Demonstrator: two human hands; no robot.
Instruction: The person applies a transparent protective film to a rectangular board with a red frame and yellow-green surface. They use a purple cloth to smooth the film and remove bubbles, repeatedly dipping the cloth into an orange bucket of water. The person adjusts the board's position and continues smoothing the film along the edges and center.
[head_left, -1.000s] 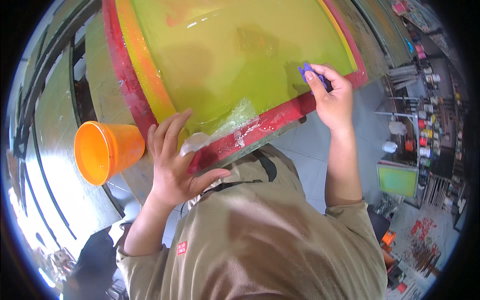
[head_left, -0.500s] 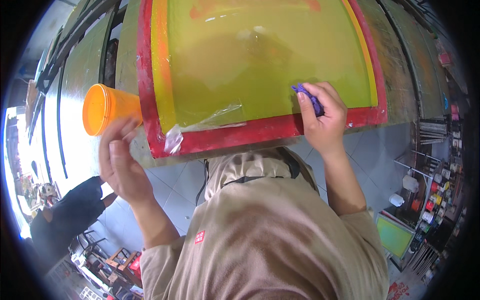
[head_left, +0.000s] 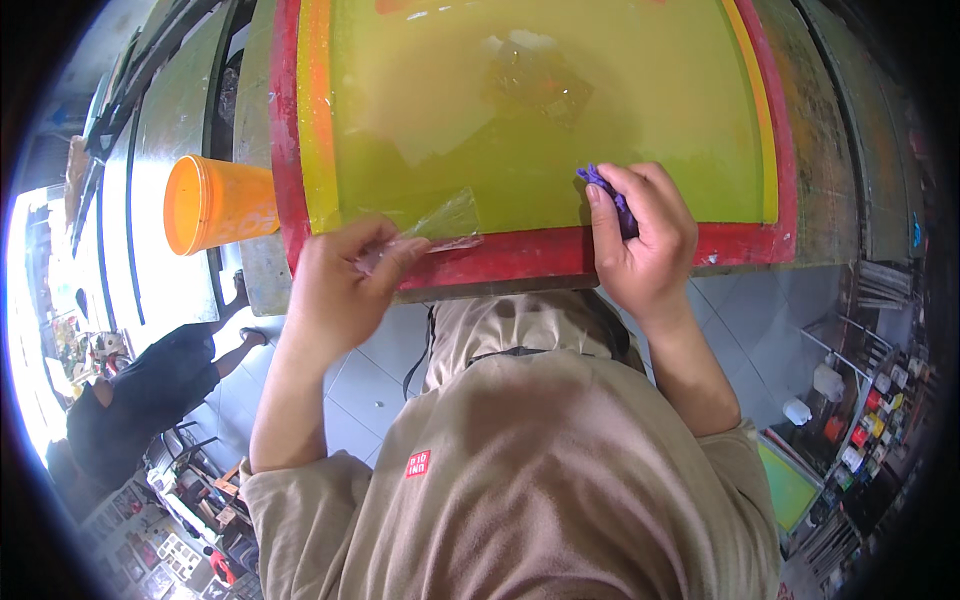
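While left hand (head_left: 345, 280) is pinching clear film (head_left: 450, 220) at near edge of screen (head_left: 640, 100), right hand (head_left: 645, 240) is gripping purple rag (head_left: 625, 215), farther right. Work is probably centring on film; moving it is likely calling for firm pinch.

Free room: the space over the yellow-green mesh (head_left: 670, 110), upper centre of the picture, and the stretch of red frame (head_left: 540, 256) between the clear film (head_left: 452, 218) and the right hand (head_left: 648, 240). Obstacles, left of centre: left hand (head_left: 345, 285), film in its fingers, and orange bucket (head_left: 235, 203) just beside the red frame; right of centre: purple cloth (head_left: 626, 214), bunched in the right hand.
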